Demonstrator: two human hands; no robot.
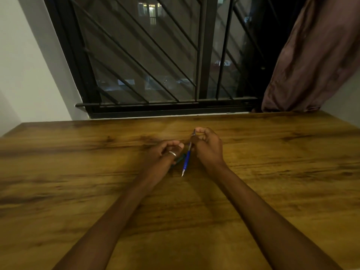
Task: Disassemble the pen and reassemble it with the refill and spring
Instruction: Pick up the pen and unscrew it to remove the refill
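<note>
My right hand [207, 148] pinches the upper end of a blue refill [187, 159], which points down and towards me, its metal tip just above the wooden table [78, 172]. My left hand [165, 152], with a ring on one finger, is curled around a dark pen part [179, 158] that sticks out below its fingers, right beside the refill. The two hands are close together over the middle of the table. No spring is visible; the fingers hide part of both pieces.
A barred window [155, 55] rises behind the table's far edge, with a brown curtain [311, 55] hanging at the right and a white wall [29, 65] at the left.
</note>
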